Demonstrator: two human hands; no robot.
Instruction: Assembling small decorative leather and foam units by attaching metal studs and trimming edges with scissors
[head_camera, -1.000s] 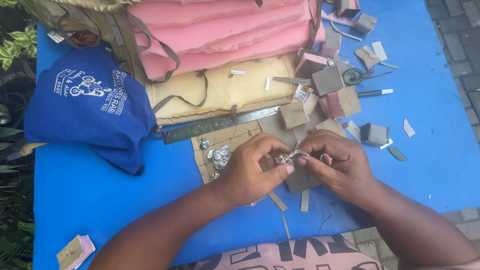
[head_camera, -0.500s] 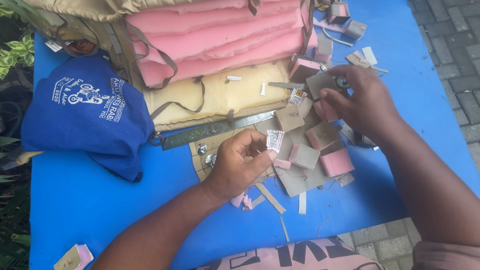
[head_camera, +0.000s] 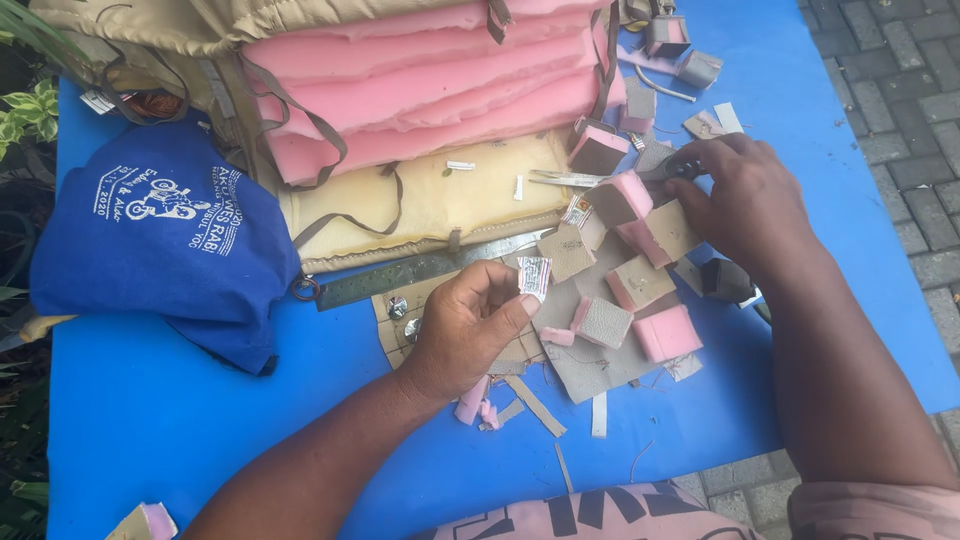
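Left hand pinches a small silver wrapped packet above the cardboard sheet. Right hand reaches, fingers curled, over foam-backed squares; its contents cannot be told. Risk: its forearm could sweep the loose squares off the blue table.

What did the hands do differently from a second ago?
The right hand left the left hand and reached out to the foam and card pieces further back. The left hand kept the small silvery packet alone. The blue bag and metal ruler stayed put.
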